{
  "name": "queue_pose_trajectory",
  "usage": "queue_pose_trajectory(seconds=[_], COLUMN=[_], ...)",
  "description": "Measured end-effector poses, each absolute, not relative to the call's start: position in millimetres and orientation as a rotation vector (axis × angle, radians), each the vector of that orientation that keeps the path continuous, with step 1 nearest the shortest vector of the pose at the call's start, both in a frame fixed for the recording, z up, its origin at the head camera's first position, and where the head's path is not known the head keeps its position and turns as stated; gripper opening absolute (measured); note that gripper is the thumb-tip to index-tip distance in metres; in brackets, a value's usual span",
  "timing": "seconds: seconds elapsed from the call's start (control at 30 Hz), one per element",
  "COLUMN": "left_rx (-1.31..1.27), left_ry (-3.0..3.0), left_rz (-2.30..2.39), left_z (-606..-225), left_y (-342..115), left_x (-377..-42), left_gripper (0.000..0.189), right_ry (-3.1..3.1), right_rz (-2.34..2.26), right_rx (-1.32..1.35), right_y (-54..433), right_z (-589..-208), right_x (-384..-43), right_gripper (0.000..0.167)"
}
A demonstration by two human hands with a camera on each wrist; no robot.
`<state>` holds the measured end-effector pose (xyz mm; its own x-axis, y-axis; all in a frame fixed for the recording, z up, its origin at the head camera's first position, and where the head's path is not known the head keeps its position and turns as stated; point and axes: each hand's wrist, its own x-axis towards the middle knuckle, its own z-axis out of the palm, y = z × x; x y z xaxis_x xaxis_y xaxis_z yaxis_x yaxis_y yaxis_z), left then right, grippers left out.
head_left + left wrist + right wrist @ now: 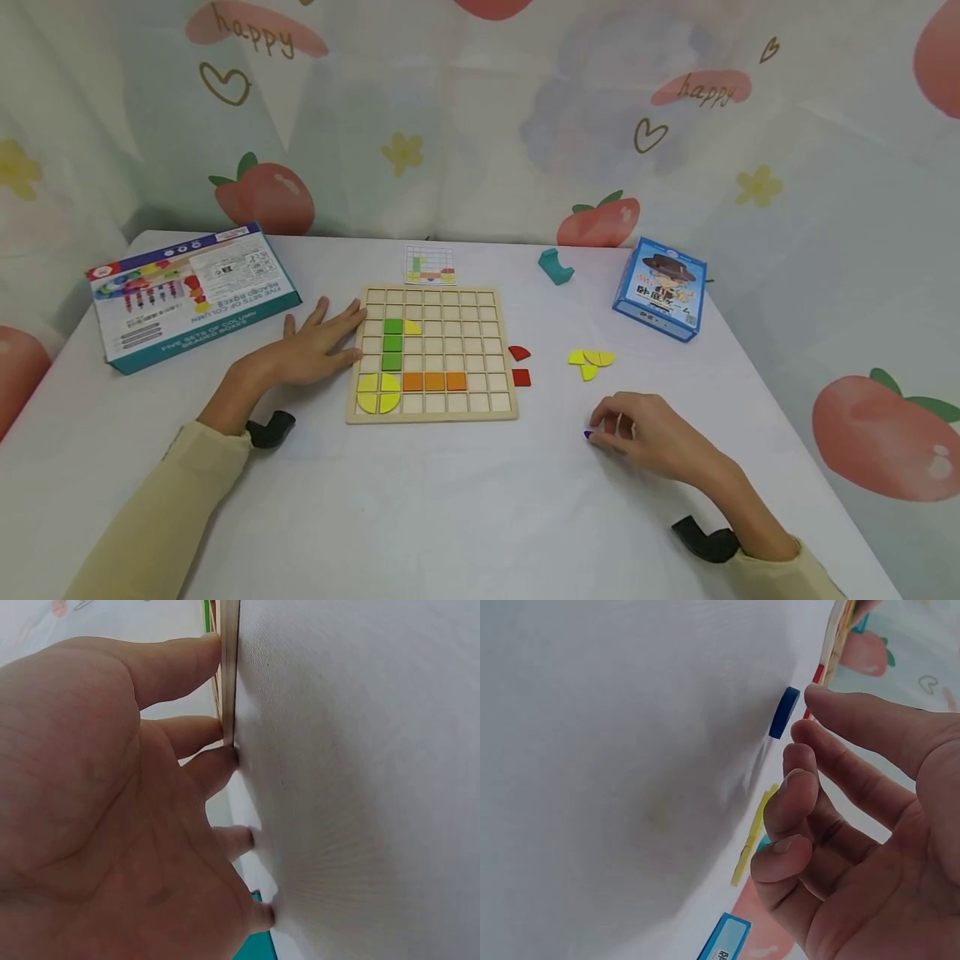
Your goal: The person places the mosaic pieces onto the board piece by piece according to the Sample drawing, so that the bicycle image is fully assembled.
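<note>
My left hand (311,346) lies with fingers spread at the left edge of a wooden grid board (435,417); in the left wrist view its fingertips meet the frame. Green squares (393,342), a yellow quarter-circle (412,327), a yellow circle of quarter pieces (378,393) and orange squares (435,382) fill some cells. Over the table at the right, my right hand (645,433) has loosely bent fingers, thumb and forefinger tips right beside a small blue piece (784,713). That piece lies low against the white cloth.
A red quarter-circle (519,353) and red square (521,377) lie right of the board, with yellow quarter pieces (590,358) farther right. Behind are a pattern card (430,265), a teal curved block (556,267), a blue box (663,287) and a large carton (195,292).
</note>
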<state>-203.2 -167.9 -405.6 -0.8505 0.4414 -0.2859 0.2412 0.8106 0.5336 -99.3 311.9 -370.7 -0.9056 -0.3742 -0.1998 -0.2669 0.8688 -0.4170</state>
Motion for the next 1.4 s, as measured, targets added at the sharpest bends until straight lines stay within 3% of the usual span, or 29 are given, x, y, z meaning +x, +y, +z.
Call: queue_pose_trajectory(seconds=[0.93,1.4], left_rx=[0.517,0.514], left_ry=[2.61,2.612], left_rz=[0.679,0.676], left_z=[-405.6,-406.9], left_y=[-165.7,-165.9], left_x=[-202.6,-202.6], left_gripper=[0.074,0.074], right_ry=[2.783,2.765], right_rz=[-0.561,-0.58], right_rx=[-0.433,-0.495], right_y=[315.8,290.5], right_z=[-378.9,-374.3], right_x=[-95.7,-105.9], right_gripper=[0.013,0.013])
